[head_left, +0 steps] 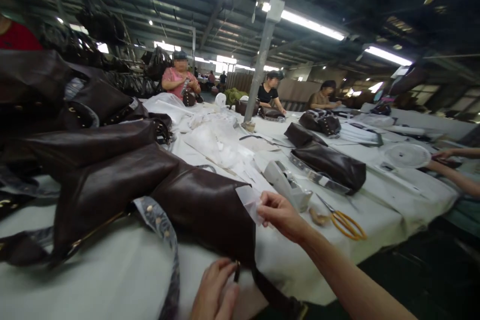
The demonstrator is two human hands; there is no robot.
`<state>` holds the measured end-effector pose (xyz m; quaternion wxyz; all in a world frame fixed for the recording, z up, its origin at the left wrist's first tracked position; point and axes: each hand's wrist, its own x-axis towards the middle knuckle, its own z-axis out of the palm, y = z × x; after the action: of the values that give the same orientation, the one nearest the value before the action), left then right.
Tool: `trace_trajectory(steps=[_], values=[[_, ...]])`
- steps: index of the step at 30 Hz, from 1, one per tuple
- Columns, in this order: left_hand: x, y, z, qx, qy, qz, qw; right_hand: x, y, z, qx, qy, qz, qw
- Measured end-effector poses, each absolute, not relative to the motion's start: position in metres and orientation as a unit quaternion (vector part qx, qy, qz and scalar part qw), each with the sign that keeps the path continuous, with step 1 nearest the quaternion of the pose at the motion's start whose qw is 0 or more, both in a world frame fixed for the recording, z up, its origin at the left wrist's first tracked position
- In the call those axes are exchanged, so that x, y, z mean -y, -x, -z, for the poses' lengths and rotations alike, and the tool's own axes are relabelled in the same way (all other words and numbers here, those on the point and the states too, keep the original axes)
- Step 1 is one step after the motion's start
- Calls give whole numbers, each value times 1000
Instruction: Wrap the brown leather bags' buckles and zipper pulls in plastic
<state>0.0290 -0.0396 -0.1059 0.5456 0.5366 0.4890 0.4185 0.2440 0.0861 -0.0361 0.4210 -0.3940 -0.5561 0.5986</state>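
A dark brown leather handbag (204,210) lies on its side at the front of the table. My right hand (279,215) pinches a small translucent sheet (249,202) against the bag's right end. Low in the view, my left hand (217,290) has its fingers curled beside the bag's lower edge, around a small dark tab; what exactly it grips is partly hidden. A dark strap (275,292) trails from the bag's right corner. Another strap, wrapped in clear film (163,235), curves over the white table cover on the left.
More brown handbags (112,175) are piled at left. Orange-handled scissors (347,224), a tape dispenser (287,185) and another handbag (328,162) lie to the right. Crumpled plastic film (213,137) and a grey post (260,60) stand beyond. Several co-workers surround the table.
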Motion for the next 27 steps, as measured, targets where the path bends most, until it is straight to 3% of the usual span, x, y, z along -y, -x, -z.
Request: trace_trajectory(steps=[6,11,21,27], values=[[64,-49,94,-405,-339,-431,731,58,-218,96,453,390,-692,405],[78,-54,94,-454,-280,-475,700,101,-202,126,390,424,-668,472],[84,-42,102,-506,-345,-473,634,109,-202,130,431,455,-669,399],[91,-26,110,-519,-384,-463,608,103,-214,142,451,550,-556,430]])
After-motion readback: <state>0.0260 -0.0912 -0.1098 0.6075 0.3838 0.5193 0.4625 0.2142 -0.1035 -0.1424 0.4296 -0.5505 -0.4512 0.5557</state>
